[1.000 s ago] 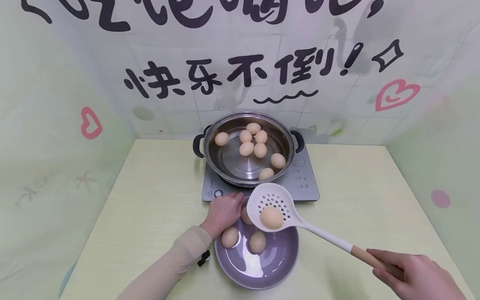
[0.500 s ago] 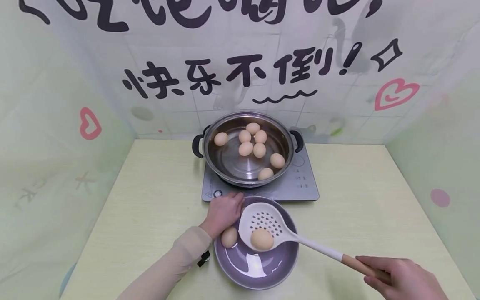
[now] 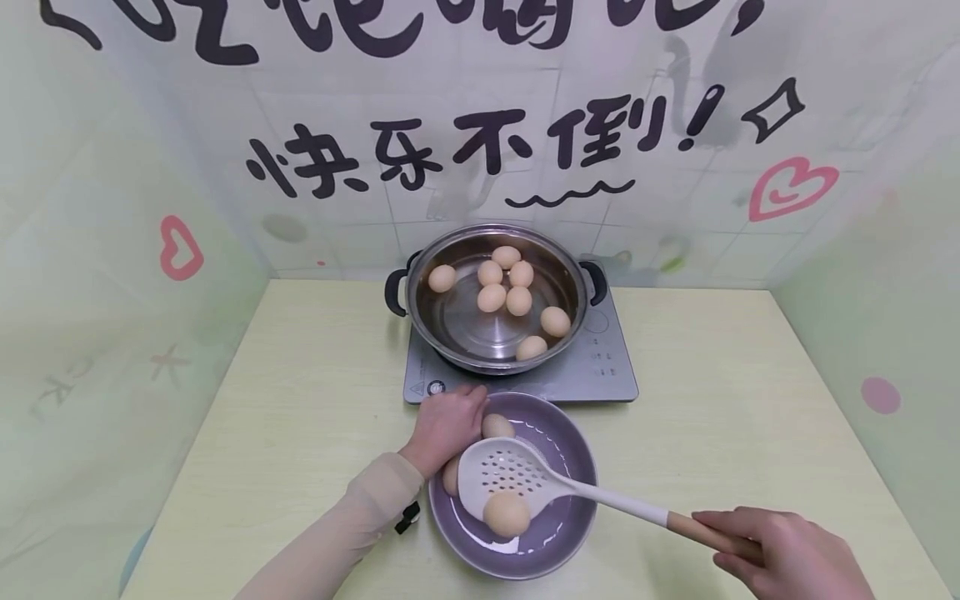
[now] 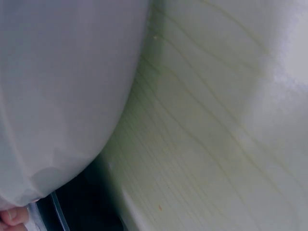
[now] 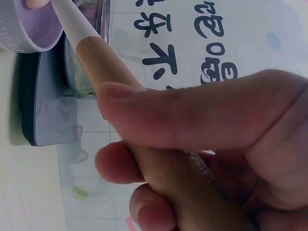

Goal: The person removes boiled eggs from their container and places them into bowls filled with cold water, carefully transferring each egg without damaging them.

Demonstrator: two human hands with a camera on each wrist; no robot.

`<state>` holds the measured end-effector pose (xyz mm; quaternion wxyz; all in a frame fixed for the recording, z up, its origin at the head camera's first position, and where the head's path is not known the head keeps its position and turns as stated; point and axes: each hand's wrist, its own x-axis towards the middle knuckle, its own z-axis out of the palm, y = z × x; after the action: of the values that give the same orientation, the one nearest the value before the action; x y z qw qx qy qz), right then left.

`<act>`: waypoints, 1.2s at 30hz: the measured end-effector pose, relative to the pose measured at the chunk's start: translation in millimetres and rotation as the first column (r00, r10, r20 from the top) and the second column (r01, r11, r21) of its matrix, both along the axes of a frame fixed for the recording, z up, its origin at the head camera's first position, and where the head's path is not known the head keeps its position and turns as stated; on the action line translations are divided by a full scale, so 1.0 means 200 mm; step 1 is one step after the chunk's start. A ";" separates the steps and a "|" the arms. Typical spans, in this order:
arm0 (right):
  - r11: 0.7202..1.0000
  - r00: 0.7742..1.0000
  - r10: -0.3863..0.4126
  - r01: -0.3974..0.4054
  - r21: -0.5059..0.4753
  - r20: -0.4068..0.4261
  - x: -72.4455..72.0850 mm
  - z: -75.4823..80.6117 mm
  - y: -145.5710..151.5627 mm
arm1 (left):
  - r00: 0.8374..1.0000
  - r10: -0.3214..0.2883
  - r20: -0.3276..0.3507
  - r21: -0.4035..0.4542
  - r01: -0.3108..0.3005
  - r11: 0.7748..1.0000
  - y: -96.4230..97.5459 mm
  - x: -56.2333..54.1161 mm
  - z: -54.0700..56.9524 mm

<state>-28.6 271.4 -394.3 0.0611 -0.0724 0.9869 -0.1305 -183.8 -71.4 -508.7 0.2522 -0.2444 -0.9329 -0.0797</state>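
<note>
My right hand [image 3: 795, 550] grips the wooden handle of a white slotted spoon [image 3: 506, 467]; in the right wrist view the thumb and fingers wrap round that handle [image 5: 113, 67]. The spoon's head is tilted low over a purple bowl [image 3: 562, 533]. An egg [image 3: 506, 513] sits at the near edge of the head. Beside the spoon, another egg [image 3: 497, 427] lies in the bowl, and one more [image 3: 451, 477] is partly covered. My left hand [image 3: 447, 425] holds the bowl's left rim; its fingertips [image 4: 14, 215] show at the corner of the left wrist view.
Behind the bowl a steel pot [image 3: 480, 358] with black handles stands on a grey induction cooker [image 3: 600, 367]. Several eggs [image 3: 491, 297] lie in the pot. The pale table [image 3: 697, 375] meets printed wall sheets at the back and sides.
The slotted spoon has come down and toward me into the bowl, tilting as it goes. Its egg has shifted to the near edge of the head. My left hand has stayed on the rim.
</note>
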 end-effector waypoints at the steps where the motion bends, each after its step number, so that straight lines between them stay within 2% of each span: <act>1: 1.000 1.000 -0.001 0.001 0.003 -0.010 0.00 0.00 0.00 | 1.000 0.000 0.003 0.000 0.000 1.000 0.00 0.00 0.00; 6: 1.000 0.997 0.016 -0.015 0.003 -0.082 0.00 0.00 -0.01 | 1.000 0.005 0.019 -0.011 -0.005 1.000 0.00 0.00 0.01; 13: 0.999 0.973 0.007 -0.018 -0.043 -0.232 0.00 0.00 -0.04 | 1.000 -0.002 0.021 -0.010 0.002 1.000 0.00 0.00 0.01; 19: 0.995 0.964 -0.022 -0.004 -0.100 -0.264 -0.01 0.02 -0.04 | 0.997 -0.030 0.068 0.007 0.030 1.000 -0.01 0.00 0.02; 23: 0.984 0.965 -0.060 0.015 -0.176 -0.257 -0.05 0.05 -0.02 | 0.989 -0.050 0.140 0.125 0.032 0.992 -0.03 0.02 0.01; 25: 0.977 0.959 -0.104 0.049 -0.209 -0.264 -0.09 0.08 -0.02 | 0.992 -0.040 0.116 0.120 0.026 0.992 -0.03 0.01 0.00; 27: 0.972 0.944 -0.144 0.079 -0.220 -0.298 -0.14 0.11 -0.03 | 0.998 -0.031 0.058 0.102 0.025 0.994 -0.02 0.01 -0.01; 30: 0.969 0.906 -0.186 0.105 -0.225 -0.380 -0.23 0.14 -0.07 | 0.998 -0.030 -0.056 0.015 0.031 0.999 -0.01 -0.01 -0.02; 32: 0.973 0.873 -0.183 0.094 -0.211 -0.452 -0.29 0.15 -0.09 | 0.996 -0.035 -0.077 0.020 0.037 0.999 -0.01 -0.01 -0.02; 36: 0.985 0.787 -0.151 0.066 -0.161 -0.598 -0.39 0.14 -0.15 | 0.998 -0.029 -0.063 0.033 0.031 0.999 -0.01 0.00 -0.01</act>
<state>-106.1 241.9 -365.7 -0.2719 -0.0573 0.9458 -0.1683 -184.3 -73.2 -511.5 0.2841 -0.2565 -0.9193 -0.0914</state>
